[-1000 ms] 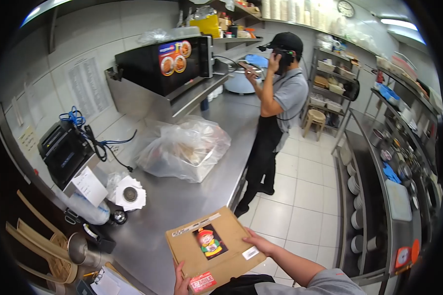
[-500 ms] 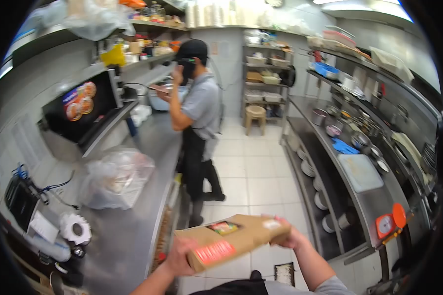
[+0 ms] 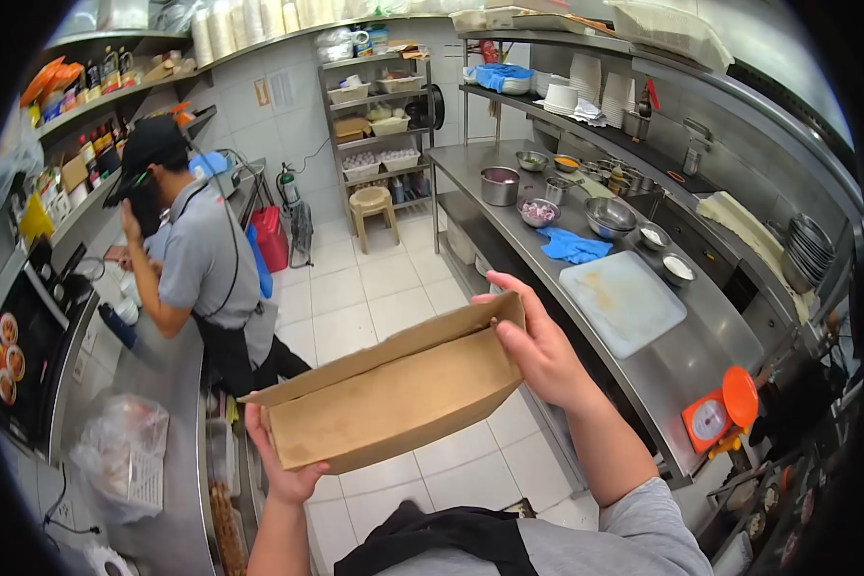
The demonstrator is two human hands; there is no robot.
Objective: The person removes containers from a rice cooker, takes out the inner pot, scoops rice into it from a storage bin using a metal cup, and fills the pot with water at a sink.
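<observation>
A brown cardboard box [image 3: 394,384] is held up in front of my body over the tiled floor, with a long plain side facing me. My left hand [image 3: 283,461] grips its left end, thumb along the lower edge. At the other end my right hand [image 3: 542,350] is closed round the upper right corner, fingers behind and thumb in front. The printed face of the box is out of sight.
A co-worker [image 3: 211,240] in a black cap stands at the left counter [image 3: 168,384], by a plastic bag [image 3: 123,446]. On the right counter [image 3: 643,403] are a white cutting board [image 3: 622,302], blue gloves [image 3: 574,246], metal bowls [image 3: 610,217] and an orange scale [image 3: 708,420]. A stool [image 3: 372,204] stands behind.
The view has turned toward the right counter. The box has been tilted, so its printed face no longer shows and a plain side does. Both hands still hold its ends.
</observation>
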